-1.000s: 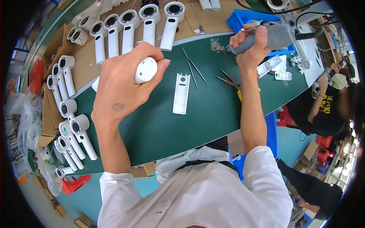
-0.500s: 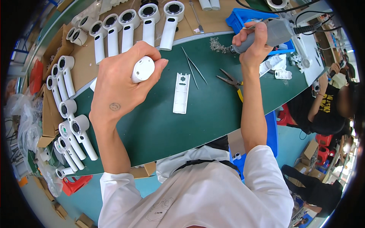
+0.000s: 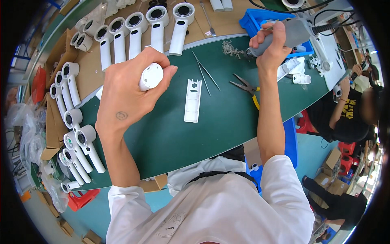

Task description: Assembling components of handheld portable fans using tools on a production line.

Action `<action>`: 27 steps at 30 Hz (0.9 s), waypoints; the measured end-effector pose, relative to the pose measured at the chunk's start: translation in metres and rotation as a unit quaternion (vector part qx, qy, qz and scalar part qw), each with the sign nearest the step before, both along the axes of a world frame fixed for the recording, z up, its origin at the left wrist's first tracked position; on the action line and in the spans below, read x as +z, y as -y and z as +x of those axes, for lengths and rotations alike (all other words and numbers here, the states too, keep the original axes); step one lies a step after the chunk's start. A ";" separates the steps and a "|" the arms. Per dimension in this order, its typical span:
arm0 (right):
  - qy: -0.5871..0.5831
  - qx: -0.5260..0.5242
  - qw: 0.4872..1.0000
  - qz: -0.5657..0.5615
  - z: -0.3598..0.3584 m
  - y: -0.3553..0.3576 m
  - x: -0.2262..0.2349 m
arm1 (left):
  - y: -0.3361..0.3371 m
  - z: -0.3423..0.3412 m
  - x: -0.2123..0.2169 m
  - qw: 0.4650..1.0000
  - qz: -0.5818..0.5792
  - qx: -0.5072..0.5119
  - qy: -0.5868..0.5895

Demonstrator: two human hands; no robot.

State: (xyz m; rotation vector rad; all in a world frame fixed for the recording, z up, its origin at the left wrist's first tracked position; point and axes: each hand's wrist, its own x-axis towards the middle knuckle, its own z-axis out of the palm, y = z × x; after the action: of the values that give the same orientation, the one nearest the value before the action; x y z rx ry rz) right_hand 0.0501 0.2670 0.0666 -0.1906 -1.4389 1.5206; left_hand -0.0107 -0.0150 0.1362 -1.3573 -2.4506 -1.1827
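Note:
My left hand (image 3: 128, 87) is closed around the white handle of a handheld fan (image 3: 151, 77). The handle's round end points up, and the rest of the fan is mostly hidden by the hand. At the right, my right hand (image 3: 271, 46) grips a grey electric screwdriver (image 3: 294, 34), its tip beside a heap of small screws (image 3: 232, 49) on the green mat. Between my arms lie a white handle half-shell (image 3: 193, 101), a pair of tweezers (image 3: 206, 73) and pliers (image 3: 245, 86) with yellow grips.
Several assembled white fans (image 3: 158, 28) stand in a row along the back, and more fans (image 3: 87, 142) lie at the left edge. Behind the screwdriver is a blue bin (image 3: 254, 22). White shell parts (image 3: 301, 78) lie at the right. A person (image 3: 345, 105) sits farther right.
Both hands hold nearly the same position, with the fan and screwdriver still in them. The whole view has shifted only slightly.

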 end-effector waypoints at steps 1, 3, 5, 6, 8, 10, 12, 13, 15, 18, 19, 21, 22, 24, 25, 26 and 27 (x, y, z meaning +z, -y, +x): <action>-0.005 0.006 1.000 -0.014 0.002 -0.002 0.000 | 0.000 0.000 0.000 1.000 0.000 0.001 0.000; -0.010 0.012 0.999 -0.028 0.004 -0.007 -0.001 | -0.002 0.000 -0.002 1.000 0.009 -0.008 -0.003; -0.035 0.025 0.998 -0.043 0.005 -0.010 -0.003 | -0.003 0.000 -0.003 1.000 0.010 -0.011 -0.006; -0.035 0.025 0.998 -0.043 0.005 -0.011 -0.004 | -0.003 0.000 -0.003 1.000 0.011 -0.015 -0.009; -0.001 0.001 1.000 -0.014 0.003 -0.010 -0.005 | -0.003 0.000 -0.004 1.000 0.013 -0.016 -0.009; -0.012 0.008 0.999 -0.035 0.005 -0.014 -0.007 | -0.004 -0.001 -0.004 1.000 0.017 -0.016 -0.010; -0.023 0.018 0.998 -0.057 0.005 -0.011 -0.003 | -0.002 0.000 -0.002 1.000 -0.004 -0.011 0.005; -0.042 0.050 0.992 -0.103 0.006 -0.009 0.001 | -0.005 -0.001 -0.004 1.000 -0.003 -0.008 0.003; -0.089 0.109 0.973 -0.184 0.008 0.008 0.019 | -0.010 -0.003 -0.011 0.995 0.064 -0.028 -0.073; -0.200 0.313 0.904 -0.213 0.018 0.029 0.055 | -0.013 0.004 -0.007 0.995 0.046 -0.058 -0.069; -0.208 0.380 0.880 -0.193 0.016 0.031 0.066 | -0.013 0.007 -0.006 0.992 0.071 -0.066 -0.081; -0.217 0.444 0.854 -0.163 0.019 0.038 0.094 | -0.017 0.012 -0.003 0.988 0.086 -0.067 -0.109; -0.221 0.447 0.854 -0.147 0.022 0.048 0.112 | -0.019 0.015 -0.001 0.986 0.095 -0.065 -0.119; -0.231 0.460 0.847 -0.131 0.023 0.063 0.122 | -0.017 0.019 0.003 0.980 0.122 -0.052 -0.146; -0.237 0.474 0.838 -0.133 0.023 0.067 0.124 | -0.015 0.019 0.004 0.974 0.149 -0.047 -0.165; -0.242 0.488 0.828 -0.135 0.024 0.071 0.127 | -0.012 0.019 0.005 0.973 0.148 -0.041 -0.171; -0.252 0.487 0.823 -0.144 0.023 0.077 0.128 | -0.010 0.018 0.005 0.968 0.170 -0.051 -0.177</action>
State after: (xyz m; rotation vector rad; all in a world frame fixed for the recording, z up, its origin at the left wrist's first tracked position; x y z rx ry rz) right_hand 0.0732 0.1903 0.1942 0.8530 -0.8535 2.3633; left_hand 0.0075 -0.0047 0.1410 -1.4526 -1.8578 -1.1892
